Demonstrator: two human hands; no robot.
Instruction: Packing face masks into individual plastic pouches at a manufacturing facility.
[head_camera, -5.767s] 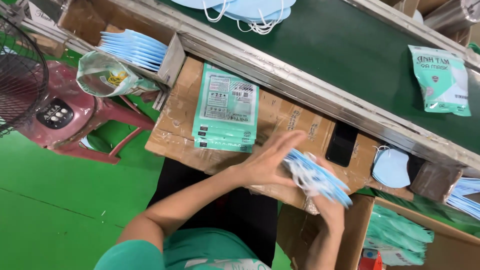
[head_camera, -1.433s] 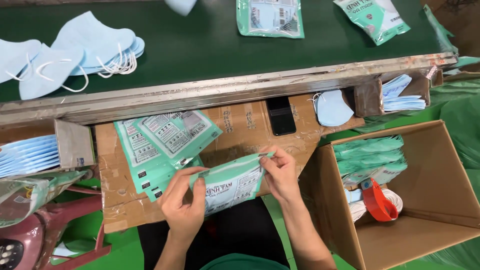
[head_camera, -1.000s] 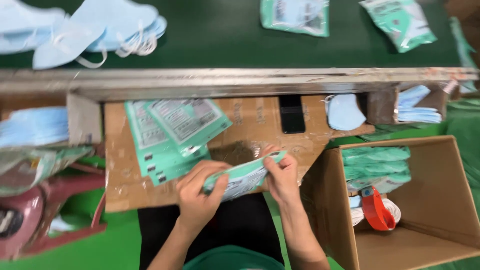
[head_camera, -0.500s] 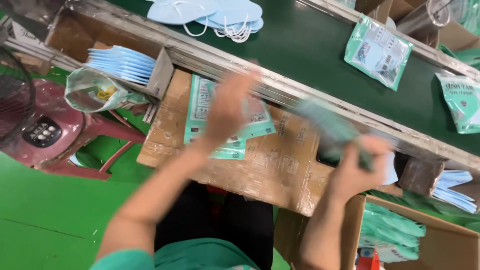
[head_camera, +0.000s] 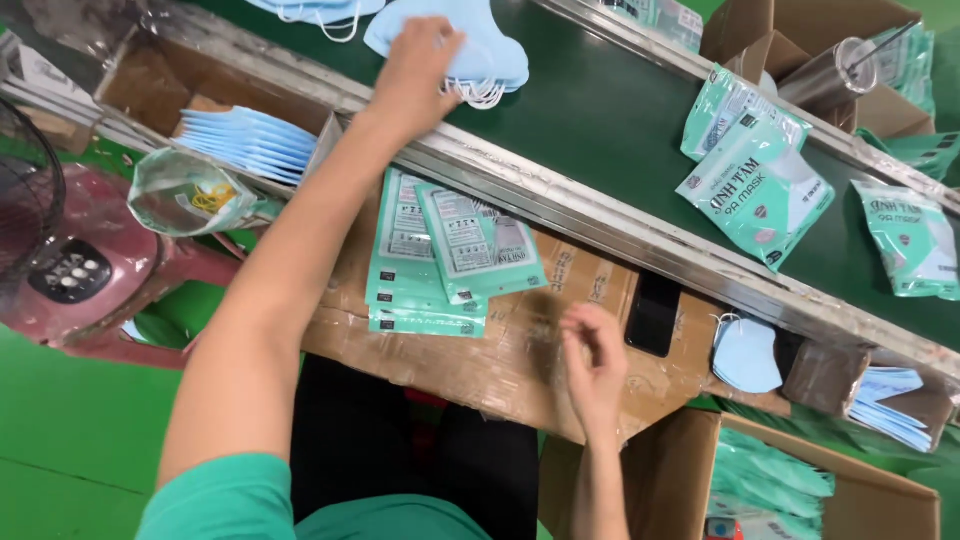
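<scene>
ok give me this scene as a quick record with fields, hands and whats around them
left hand: stretched out, resting on a stack of light blue masks on the green belt
right hand: empty, fingers curled, over the cardboard board
board holds: pile of flat green pouches, black phone
on belt: filled green mask packs
lower right: open cardboard box

My left hand (head_camera: 415, 70) lies on the pale blue face masks (head_camera: 480, 50). Dark green belt (head_camera: 600, 110) beside them is open until the mint-green sealed packets (head_camera: 755, 175); the metal rail (head_camera: 560, 200) probably blocks low passes.
</scene>
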